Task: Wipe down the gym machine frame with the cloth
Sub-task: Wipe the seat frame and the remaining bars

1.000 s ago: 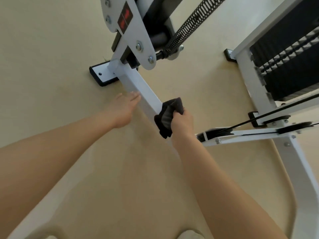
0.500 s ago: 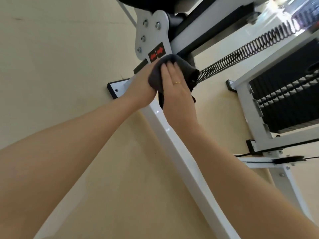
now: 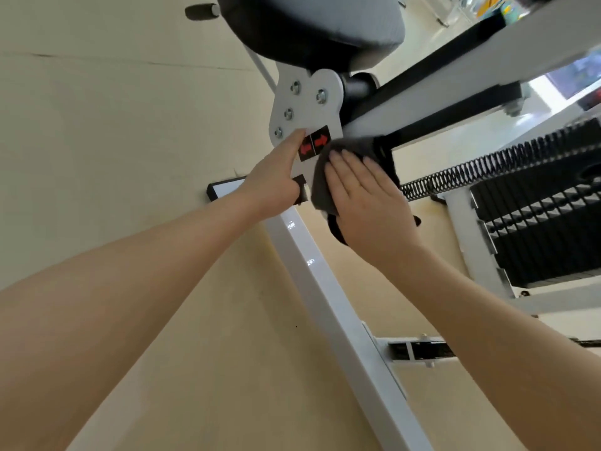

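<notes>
The white gym machine frame [image 3: 328, 307] runs as a square floor bar from the lower right up to a white bolted bracket plate [image 3: 305, 105] with a red-arrow sticker. My right hand [image 3: 367, 203] lies flat, fingers together, pressing a dark grey cloth [image 3: 354, 151] against the lower right side of that plate. The cloth hangs down under my palm. My left hand [image 3: 276, 180] rests on the plate's left edge, fingers stretched up beside the sticker, holding nothing.
A black padded seat [image 3: 312, 24] sits above the plate. A coil spring [image 3: 487, 164] stretches to the right toward a black weight stack [image 3: 546, 229] in a white frame. A black-edged foot plate [image 3: 224, 188] and a cable pulley bracket [image 3: 419, 349] lie on the beige floor.
Both hands rose from the floor bar up to the bracket plate with the cloth. Since half a second ago, my left hand has shifted left off the cloth, exposing the sticker.
</notes>
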`<action>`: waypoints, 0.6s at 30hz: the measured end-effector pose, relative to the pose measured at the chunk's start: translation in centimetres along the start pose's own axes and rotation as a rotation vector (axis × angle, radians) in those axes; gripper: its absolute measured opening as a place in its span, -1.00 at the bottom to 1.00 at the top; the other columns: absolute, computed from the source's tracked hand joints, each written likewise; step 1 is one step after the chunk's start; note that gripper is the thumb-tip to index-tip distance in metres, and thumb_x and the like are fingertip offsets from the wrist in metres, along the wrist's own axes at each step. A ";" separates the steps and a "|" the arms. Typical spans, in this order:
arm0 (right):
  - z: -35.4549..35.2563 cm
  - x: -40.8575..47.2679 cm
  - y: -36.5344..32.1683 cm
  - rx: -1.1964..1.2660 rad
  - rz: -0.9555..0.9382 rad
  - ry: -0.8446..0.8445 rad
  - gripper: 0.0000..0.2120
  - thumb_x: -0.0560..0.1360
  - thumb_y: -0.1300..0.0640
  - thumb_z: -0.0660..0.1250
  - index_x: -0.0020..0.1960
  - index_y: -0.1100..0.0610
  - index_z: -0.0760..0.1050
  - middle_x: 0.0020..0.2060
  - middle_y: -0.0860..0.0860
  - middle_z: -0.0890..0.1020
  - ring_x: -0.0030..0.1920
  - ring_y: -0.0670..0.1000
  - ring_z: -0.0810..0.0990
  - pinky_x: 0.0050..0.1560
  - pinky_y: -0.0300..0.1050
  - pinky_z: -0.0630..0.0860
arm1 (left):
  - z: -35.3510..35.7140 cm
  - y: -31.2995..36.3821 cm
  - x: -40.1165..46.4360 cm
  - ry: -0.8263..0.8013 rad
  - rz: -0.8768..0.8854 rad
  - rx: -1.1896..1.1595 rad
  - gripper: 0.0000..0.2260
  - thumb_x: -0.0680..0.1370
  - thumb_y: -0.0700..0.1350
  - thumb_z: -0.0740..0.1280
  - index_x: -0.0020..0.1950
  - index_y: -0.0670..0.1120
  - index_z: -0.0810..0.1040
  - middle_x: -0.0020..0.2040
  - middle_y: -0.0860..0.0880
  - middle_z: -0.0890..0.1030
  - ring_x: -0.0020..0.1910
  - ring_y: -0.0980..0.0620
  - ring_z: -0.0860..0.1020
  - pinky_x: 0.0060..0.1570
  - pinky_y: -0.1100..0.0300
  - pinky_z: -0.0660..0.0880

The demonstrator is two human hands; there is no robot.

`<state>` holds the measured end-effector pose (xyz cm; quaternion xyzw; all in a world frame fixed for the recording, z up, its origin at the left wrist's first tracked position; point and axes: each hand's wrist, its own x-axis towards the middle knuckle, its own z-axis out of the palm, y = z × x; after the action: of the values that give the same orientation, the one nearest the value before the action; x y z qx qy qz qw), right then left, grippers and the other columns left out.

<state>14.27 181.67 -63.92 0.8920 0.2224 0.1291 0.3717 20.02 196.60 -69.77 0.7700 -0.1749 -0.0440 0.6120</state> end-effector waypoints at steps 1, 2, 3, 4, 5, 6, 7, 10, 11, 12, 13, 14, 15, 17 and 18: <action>-0.1 -0.9 0.3 0.004 -0.005 0.032 -0.56 0.54 0.11 0.15 0.38 0.23 0.36 0.35 0.13 0.42 0.36 0.06 0.39 0.40 -0.03 0.22 | -0.2 -0.2 0.4 -0.003 -0.013 0.016 -0.42 0.41 -0.33 0.19 0.42 -0.07 0.22 0.19 0.03 0.43 -0.03 0.26 0.34 -0.24 0.68 0.29; 0.1 -1.1 0.6 -0.014 -0.026 0.054 -0.56 0.53 0.11 0.15 0.38 0.23 0.36 0.35 0.13 0.42 0.36 0.07 0.40 0.39 -0.03 0.22 | -0.4 -0.4 0.7 -0.002 -0.024 0.024 -0.42 0.42 -0.36 0.18 0.42 -0.07 0.20 0.26 -0.05 0.42 0.01 0.24 0.33 -0.26 0.67 0.29; 0.1 -0.6 0.7 -0.042 -0.045 0.056 -0.55 0.53 0.10 0.12 0.38 0.23 0.35 0.35 0.13 0.42 0.37 0.06 0.38 0.40 -0.03 0.21 | -0.6 -0.6 1.0 0.001 -0.031 0.025 -0.41 0.42 -0.37 0.16 0.44 -0.07 0.19 0.32 -0.09 0.39 0.03 0.26 0.31 -0.24 0.69 0.27; -0.1 0.5 0.7 -0.061 -0.048 0.045 -0.54 0.54 0.10 0.07 0.39 0.23 0.33 0.37 0.13 0.40 0.39 0.06 0.36 0.41 -0.03 0.18 | -0.7 -0.7 1.1 -0.005 -0.037 0.012 -0.37 0.42 -0.38 0.14 0.46 -0.05 0.16 0.36 -0.07 0.35 0.07 0.28 0.30 -0.17 0.70 0.24; -0.4 2.1 0.4 -0.064 -0.038 0.016 -0.53 0.55 0.10 0.02 0.42 0.24 0.28 0.40 0.13 0.35 0.42 0.06 0.30 0.43 -0.03 0.13 | -0.7 -0.8 1.1 -0.027 -0.049 -0.016 -0.33 0.40 -0.38 0.12 0.49 -0.03 0.12 0.39 -0.01 0.32 0.16 0.28 0.30 -0.04 0.68 0.20; -0.6 3.8 0.1 -0.050 -0.030 -0.018 -0.51 0.57 0.10 -0.03 0.46 0.26 0.20 0.44 0.14 0.26 0.46 0.07 0.20 0.46 -0.03 0.02 | -0.8 -0.9 1.0 -0.052 -0.058 -0.056 -0.29 0.38 -0.37 0.11 0.50 0.00 0.08 0.38 0.08 0.29 0.24 0.27 0.29 0.08 0.60 0.20; -0.5 5.6 -0.3 -0.020 -0.034 -0.043 -0.50 0.59 0.11 -0.05 0.49 0.27 0.09 0.48 0.15 0.16 0.50 0.07 0.08 0.47 -0.04 -0.10 | -0.9 -1.1 1.0 -0.060 -0.065 -0.097 -0.26 0.36 -0.37 0.09 0.51 0.03 0.05 0.34 0.15 0.27 0.26 0.32 0.28 0.13 0.56 0.20; 0.5 9.1 -1.5 0.002 -0.051 -0.086 -0.47 0.61 0.09 -0.07 0.51 0.28 -0.10 0.51 0.16 -0.03 0.51 0.07 -0.10 0.46 -0.06 -0.23 | -1.5 -1.5 1.1 0.021 -0.140 -0.147 -0.24 0.37 -0.46 0.03 0.52 0.02 -0.01 0.34 0.18 0.23 -0.08 0.66 0.20 -0.17 0.76 0.16; 0.8 9.4 -1.7 -0.032 -0.066 -0.111 -0.46 0.62 0.09 -0.07 0.51 0.27 -0.13 0.52 0.16 -0.05 0.51 0.07 -0.12 0.46 -0.06 -0.22 | -1.8 -1.6 0.9 0.055 -0.166 -0.137 -0.25 0.39 -0.47 0.02 0.52 -0.01 -0.02 0.40 0.15 0.20 -0.14 0.69 0.15 -0.24 0.79 0.14; 1.0 9.3 -1.8 -0.070 -0.089 -0.138 -0.46 0.62 0.08 -0.08 0.51 0.27 -0.15 0.52 0.15 -0.06 0.51 0.08 -0.13 0.46 -0.06 -0.21 | -1.9 -1.7 0.7 0.077 -0.181 -0.117 -0.27 0.40 -0.47 0.03 0.52 -0.03 -0.02 0.46 0.11 0.17 -0.13 0.69 0.13 -0.24 0.80 0.11; 1.0 9.0 -1.7 -0.096 -0.118 -0.163 -0.47 0.62 0.08 -0.09 0.51 0.27 -0.15 0.52 0.15 -0.06 0.51 0.09 -0.13 0.46 -0.05 -0.20 | -1.9 -1.8 0.5 0.086 -0.190 -0.096 -0.29 0.42 -0.46 0.03 0.52 -0.04 -0.02 0.48 0.08 0.14 -0.05 0.67 0.15 -0.19 0.80 0.08; 0.6 8.5 -1.4 -0.102 -0.146 -0.185 -0.48 0.63 0.09 -0.09 0.51 0.26 -0.13 0.52 0.15 -0.05 0.51 0.09 -0.12 0.46 -0.05 -0.20 | -1.8 -1.9 0.2 0.083 -0.196 -0.076 -0.30 0.43 -0.44 0.04 0.52 -0.04 -0.01 0.49 0.08 0.14 0.08 0.60 0.17 -0.10 0.76 0.07; 0.2 7.8 -1.0 -0.076 -0.150 -0.185 -0.50 0.63 0.12 -0.11 0.51 0.26 -0.10 0.52 0.15 -0.02 0.51 0.09 -0.10 0.46 -0.04 -0.20 | -1.6 -2.0 0.0 0.075 -0.198 -0.060 -0.31 0.44 -0.42 0.05 0.52 -0.02 -0.01 0.48 0.09 0.16 0.20 0.47 0.19 0.00 0.68 0.10; -0.8 6.5 0.1 -0.011 -0.104 -0.125 -0.52 0.61 0.15 -0.14 0.50 0.26 0.03 0.50 0.15 0.09 0.51 0.09 0.00 0.47 -0.02 -0.14 | -1.1 -2.0 -0.5 0.050 -0.198 -0.048 -0.30 0.44 -0.39 0.06 0.52 0.05 0.00 0.45 0.12 0.20 0.22 0.32 0.19 0.09 0.47 0.21; -1.1 5.6 0.8 -0.033 -0.067 -0.061 -0.53 0.59 0.16 -0.11 0.47 0.25 0.16 0.47 0.14 0.21 0.49 0.09 0.12 0.47 -0.01 -0.04 | -0.9 -1.9 -0.7 0.034 -0.193 -0.043 -0.29 0.44 -0.40 0.06 0.52 0.07 -0.01 0.45 0.12 0.21 0.21 0.31 0.19 0.09 0.43 0.22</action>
<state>18.95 184.64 -62.19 0.8814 0.2386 0.0928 0.3970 20.06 198.01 -71.49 0.7707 -0.0885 -0.0933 0.6241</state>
